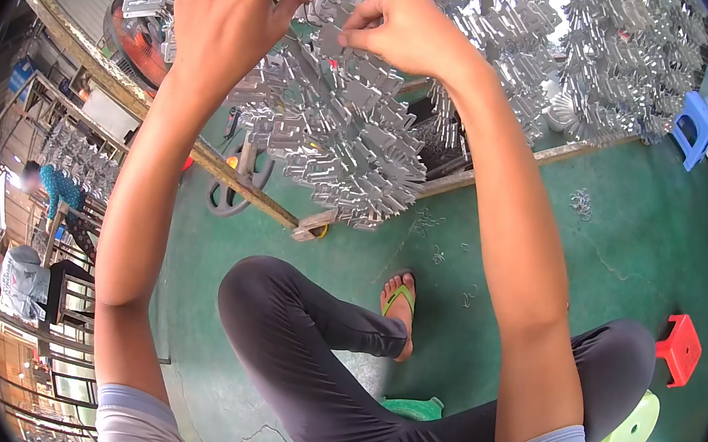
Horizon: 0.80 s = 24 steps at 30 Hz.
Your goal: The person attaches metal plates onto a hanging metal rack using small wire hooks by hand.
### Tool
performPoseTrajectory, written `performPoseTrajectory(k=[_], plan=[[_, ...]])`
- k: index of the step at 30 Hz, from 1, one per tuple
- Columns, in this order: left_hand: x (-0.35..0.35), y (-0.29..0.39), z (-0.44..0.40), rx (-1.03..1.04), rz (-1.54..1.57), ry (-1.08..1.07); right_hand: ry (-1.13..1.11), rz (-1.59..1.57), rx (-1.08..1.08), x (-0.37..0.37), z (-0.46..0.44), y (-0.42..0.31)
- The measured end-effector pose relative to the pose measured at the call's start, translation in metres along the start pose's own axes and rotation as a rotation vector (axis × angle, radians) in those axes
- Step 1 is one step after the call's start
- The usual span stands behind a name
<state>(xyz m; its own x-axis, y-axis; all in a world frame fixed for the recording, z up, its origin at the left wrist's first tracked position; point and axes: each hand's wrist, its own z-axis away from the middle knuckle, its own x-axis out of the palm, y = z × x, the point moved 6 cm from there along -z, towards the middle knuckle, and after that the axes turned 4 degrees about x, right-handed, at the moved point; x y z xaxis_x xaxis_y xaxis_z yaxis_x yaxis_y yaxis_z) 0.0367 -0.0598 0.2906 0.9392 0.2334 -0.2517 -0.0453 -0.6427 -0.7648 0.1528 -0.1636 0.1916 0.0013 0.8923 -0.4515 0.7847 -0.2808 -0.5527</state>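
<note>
Dense bunches of grey metal parts [353, 148] hang in front of me, reaching down from the top edge. My left hand [230, 5] is raised at the top left of them, its fingers curled at a metal piece near the top edge. Close by on the right, my right hand [400, 27] pinches a flat grey metal plate [332, 39] between thumb and fingers. Part of the left fingertips is hidden among the metal parts.
A wooden rail [245, 188] runs diagonally below the bunches. Stools stand at the right: red [683, 350], light green [632, 430], blue [695, 127]. An orange fan [135, 47] is behind my left arm. Two people [64, 190] are at the far left. Small metal bits [581, 203] lie on the floor.
</note>
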Motion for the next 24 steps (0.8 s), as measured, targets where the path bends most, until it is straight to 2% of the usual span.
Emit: performPoseTrajectory(k=[4,13,16,19,21,24], plan=[[0.000,0.004,-0.004,-0.087,0.021,0.010,0.080,0.002,-0.098,-0.002,0.002,0.000],[0.014,-0.002,0.001,-0.103,-0.085,-0.051,-0.086,-0.038,0.082,-0.010,0.006,0.006],[0.014,-0.001,0.003,-0.109,-0.130,-0.078,-0.053,0.028,0.019,-0.011,0.006,-0.002],[0.008,0.002,0.002,-0.116,-0.160,-0.113,-0.207,-0.109,0.219,-0.025,0.014,-0.021],[0.005,0.004,0.002,-0.130,-0.119,-0.067,0.091,-0.058,-0.149,-0.011,0.000,0.000],[0.005,0.005,0.004,-0.133,-0.122,-0.083,0.091,0.000,-0.185,-0.015,0.002,-0.003]])
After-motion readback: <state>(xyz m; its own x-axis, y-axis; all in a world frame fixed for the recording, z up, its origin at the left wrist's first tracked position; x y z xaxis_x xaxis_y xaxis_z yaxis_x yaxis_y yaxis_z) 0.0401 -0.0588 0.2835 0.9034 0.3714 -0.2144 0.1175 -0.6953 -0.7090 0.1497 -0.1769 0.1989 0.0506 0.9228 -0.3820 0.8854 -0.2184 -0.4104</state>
